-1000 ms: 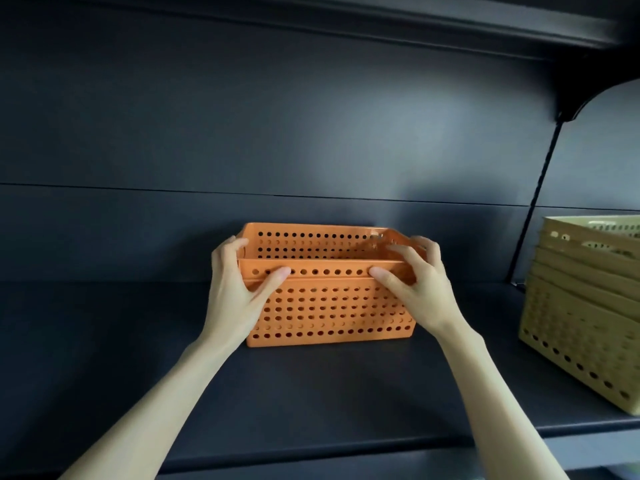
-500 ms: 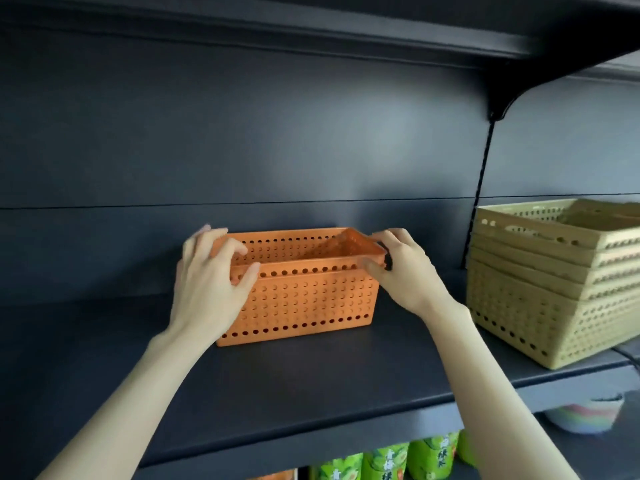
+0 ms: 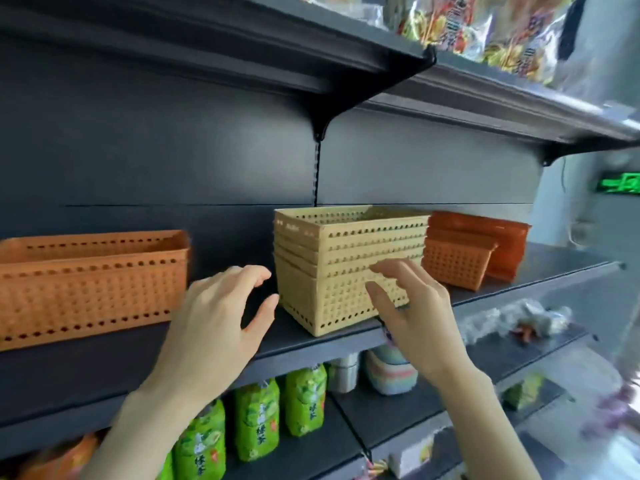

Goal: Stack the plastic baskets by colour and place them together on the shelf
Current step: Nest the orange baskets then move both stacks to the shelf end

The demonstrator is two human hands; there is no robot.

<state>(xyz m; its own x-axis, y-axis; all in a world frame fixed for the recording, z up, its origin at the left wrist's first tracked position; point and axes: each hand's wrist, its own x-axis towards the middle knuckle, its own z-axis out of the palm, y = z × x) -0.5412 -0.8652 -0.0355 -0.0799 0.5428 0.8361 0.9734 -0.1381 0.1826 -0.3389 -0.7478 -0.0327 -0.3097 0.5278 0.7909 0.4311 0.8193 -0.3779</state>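
Note:
An orange perforated basket (image 3: pixel 86 285) stands on the dark shelf (image 3: pixel 86 372) at the far left, with no hand on it. A stack of several pale yellow baskets (image 3: pixel 339 258) sits in the middle of the shelf. My left hand (image 3: pixel 214 327) hovers open just left of that stack, fingers spread. My right hand (image 3: pixel 412 313) is open in front of the stack's right half, fingers curled toward it; touch is unclear. Darker orange baskets (image 3: pixel 464 258) lie behind the yellow stack at the right.
The shelf above (image 3: pixel 381 77) carries snack packets (image 3: pixel 485 26). Below the basket shelf stand green drink packs (image 3: pixel 256 420), a metal can (image 3: pixel 343 372) and pastel bowls (image 3: pixel 391 375). A bracket and slotted upright (image 3: pixel 317 161) divide the back panel.
Both hands let go of the orange basket and moved right toward the yellow stack. The view swung right, so the orange basket now sits at the far left.

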